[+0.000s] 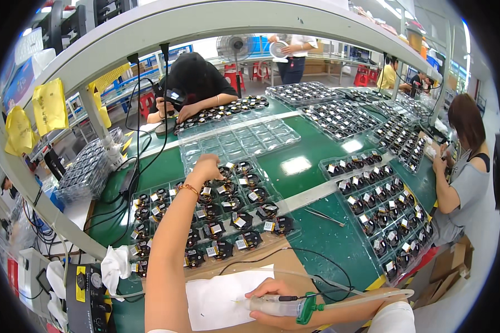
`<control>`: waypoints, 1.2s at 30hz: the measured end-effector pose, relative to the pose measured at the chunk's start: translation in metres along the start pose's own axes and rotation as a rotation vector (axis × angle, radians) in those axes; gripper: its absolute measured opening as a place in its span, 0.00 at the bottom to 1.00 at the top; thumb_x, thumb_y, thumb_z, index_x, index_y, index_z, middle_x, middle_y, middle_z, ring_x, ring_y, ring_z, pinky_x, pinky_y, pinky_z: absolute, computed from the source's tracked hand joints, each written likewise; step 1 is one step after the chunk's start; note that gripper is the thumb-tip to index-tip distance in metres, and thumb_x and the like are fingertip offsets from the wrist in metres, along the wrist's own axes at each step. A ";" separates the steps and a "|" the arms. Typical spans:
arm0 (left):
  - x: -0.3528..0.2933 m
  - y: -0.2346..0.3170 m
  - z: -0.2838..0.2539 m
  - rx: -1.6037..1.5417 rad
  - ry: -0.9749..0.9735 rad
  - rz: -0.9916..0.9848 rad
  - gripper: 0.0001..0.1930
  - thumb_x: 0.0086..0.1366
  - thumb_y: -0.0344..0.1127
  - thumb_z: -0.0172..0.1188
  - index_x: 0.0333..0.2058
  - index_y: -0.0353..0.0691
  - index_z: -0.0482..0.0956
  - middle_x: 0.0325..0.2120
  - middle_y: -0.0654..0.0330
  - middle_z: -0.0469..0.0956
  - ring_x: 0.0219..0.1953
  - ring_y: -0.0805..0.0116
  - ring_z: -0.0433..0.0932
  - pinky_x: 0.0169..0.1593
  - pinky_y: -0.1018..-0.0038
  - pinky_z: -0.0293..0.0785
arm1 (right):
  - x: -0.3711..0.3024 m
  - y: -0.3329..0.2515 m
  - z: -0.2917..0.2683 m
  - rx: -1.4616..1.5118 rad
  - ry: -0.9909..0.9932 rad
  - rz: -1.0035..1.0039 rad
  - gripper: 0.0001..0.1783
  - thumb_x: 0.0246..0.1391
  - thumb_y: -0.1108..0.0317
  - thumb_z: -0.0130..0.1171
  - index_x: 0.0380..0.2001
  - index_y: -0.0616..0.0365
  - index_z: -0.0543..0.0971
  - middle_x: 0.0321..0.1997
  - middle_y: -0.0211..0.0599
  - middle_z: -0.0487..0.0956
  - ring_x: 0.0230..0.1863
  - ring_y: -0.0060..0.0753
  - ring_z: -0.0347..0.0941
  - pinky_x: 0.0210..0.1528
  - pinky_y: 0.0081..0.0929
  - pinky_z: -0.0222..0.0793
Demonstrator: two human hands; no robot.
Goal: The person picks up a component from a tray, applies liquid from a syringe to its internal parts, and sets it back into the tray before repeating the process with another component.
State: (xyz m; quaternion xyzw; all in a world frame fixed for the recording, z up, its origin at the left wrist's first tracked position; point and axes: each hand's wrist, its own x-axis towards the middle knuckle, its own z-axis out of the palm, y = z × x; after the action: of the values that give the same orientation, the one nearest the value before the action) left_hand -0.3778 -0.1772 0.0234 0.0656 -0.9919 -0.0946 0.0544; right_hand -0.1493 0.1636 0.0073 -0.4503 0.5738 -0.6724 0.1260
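My right hand (280, 287) nearest, fingers closed round a smooth, clear plastic syringe barrel (265, 305) with a green cap (306, 309), its pale tube trailing right; the nozzle end hangs over a white paper sheet (211, 297) on brown board (294, 263). At lower left, a crumpled white cloth (116, 269) and a black box (86, 299) with round dial and yellow sticker. Thin black cable crosses the board behind the syringe. Beyond: a clear, glossy moulded-plastic tray (271, 191) of rounded black modules (241, 220), each in its cell; white labels carry print too small to read. My left hand (206, 166) bends down over this tray's far part, forearm blocking the middle rows; fingertips hidden, so cannot tell whether they pinch a module. To the right, slim metal tweezers (324, 217) on the glossy green mat (316, 244), then another filled tray (380, 208). Left, black cords (165, 83) dangle from a grey shelf beam (261, 23) arching across the upper view; yellow papers (50, 105) taped there bear handwriting. Farther, a clear, square-celled tray (244, 141), then a co-worker in black (197, 83) bent over more modules.
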 end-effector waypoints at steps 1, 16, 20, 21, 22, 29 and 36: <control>0.002 0.000 -0.001 -0.024 -0.023 -0.036 0.27 0.34 0.40 0.74 0.36 0.37 0.78 0.36 0.52 0.78 0.41 0.54 0.76 0.44 0.65 0.72 | 0.001 -0.001 -0.002 0.003 0.002 0.004 0.22 0.43 0.72 0.65 0.41 0.54 0.66 0.37 0.36 0.72 0.36 0.27 0.72 0.36 0.22 0.66; 0.012 0.040 0.027 0.139 0.194 0.019 0.16 0.47 0.40 0.65 0.35 0.40 0.78 0.35 0.54 0.75 0.42 0.54 0.72 0.44 0.62 0.71 | -0.002 0.003 -0.003 -0.006 -0.087 0.073 0.24 0.45 0.76 0.62 0.42 0.57 0.62 0.40 0.43 0.71 0.43 0.32 0.72 0.43 0.26 0.68; 0.011 0.042 0.029 0.171 0.290 0.012 0.13 0.47 0.37 0.65 0.30 0.38 0.76 0.33 0.53 0.73 0.41 0.52 0.70 0.43 0.62 0.70 | -0.002 0.005 -0.002 -0.034 -0.078 0.041 0.24 0.44 0.76 0.63 0.42 0.57 0.62 0.40 0.43 0.71 0.44 0.33 0.73 0.42 0.25 0.69; 0.009 0.040 0.029 0.183 0.353 0.032 0.12 0.46 0.37 0.65 0.25 0.37 0.75 0.32 0.53 0.73 0.39 0.49 0.71 0.43 0.63 0.70 | -0.001 0.004 -0.002 -0.056 -0.081 0.028 0.24 0.44 0.76 0.63 0.42 0.57 0.62 0.40 0.43 0.71 0.45 0.34 0.73 0.42 0.25 0.70; 0.007 0.038 0.026 0.182 0.353 0.029 0.12 0.46 0.37 0.65 0.25 0.37 0.75 0.32 0.53 0.73 0.39 0.49 0.71 0.43 0.63 0.70 | -0.001 0.005 -0.002 -0.056 -0.083 0.029 0.24 0.44 0.76 0.63 0.42 0.57 0.62 0.40 0.43 0.71 0.45 0.34 0.73 0.42 0.25 0.70; -0.086 0.051 -0.033 -1.348 0.452 0.011 0.07 0.63 0.28 0.50 0.34 0.35 0.61 0.31 0.59 0.68 0.36 0.66 0.74 0.35 0.70 0.82 | 0.003 -0.008 -0.001 -0.084 -0.028 -0.008 0.23 0.44 0.74 0.63 0.42 0.56 0.64 0.40 0.38 0.72 0.38 0.28 0.70 0.40 0.24 0.65; -0.249 0.074 -0.054 -1.726 0.099 -0.219 0.10 0.58 0.27 0.56 0.38 0.41 0.67 0.33 0.63 0.68 0.33 0.71 0.74 0.35 0.69 0.80 | 0.001 0.001 -0.001 -0.139 0.058 0.004 0.21 0.44 0.74 0.63 0.40 0.57 0.65 0.40 0.38 0.73 0.41 0.28 0.70 0.44 0.24 0.64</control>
State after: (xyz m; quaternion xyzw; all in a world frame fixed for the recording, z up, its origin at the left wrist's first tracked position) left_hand -0.1347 -0.0804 0.0667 0.1005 -0.5582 -0.8149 0.1189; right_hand -0.1508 0.1634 0.0066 -0.4374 0.6233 -0.6434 0.0790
